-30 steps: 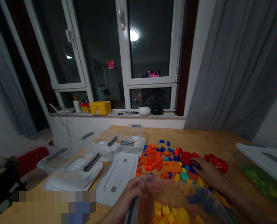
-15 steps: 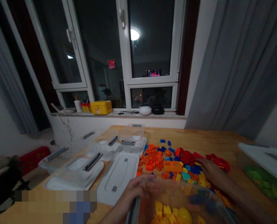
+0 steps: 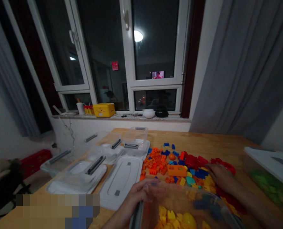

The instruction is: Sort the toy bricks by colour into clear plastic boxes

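A clear plastic box (image 3: 179, 197) with yellow building blocks (image 3: 170, 218) inside is close to me at the bottom. My left hand (image 3: 142, 190) grips its left rim, with the fingers closed over the edge. To the right, my right hand (image 3: 219, 175) reaches past the box into the loose blocks. Its fingers are stretched out beside yellow blocks (image 3: 209, 184) and red pieces (image 3: 196, 161), and I see nothing held in them. Blue blocks (image 3: 201, 173) lie just left of that hand. Its lower fingers are partly hidden.
Orange blocks (image 3: 154, 162) and an orange tray-like piece (image 3: 177, 170) lie mid-table. White lids (image 3: 122, 181) and clear boxes (image 3: 135, 136) stand on the left. A lidded box (image 3: 270, 175) with green blocks is at the right edge. Behind the table is a windowsill (image 3: 122, 118).
My right hand has shifted slightly right and toward me over the blocks. More red now shows under my right forearm. My left hand stays on the box rim.
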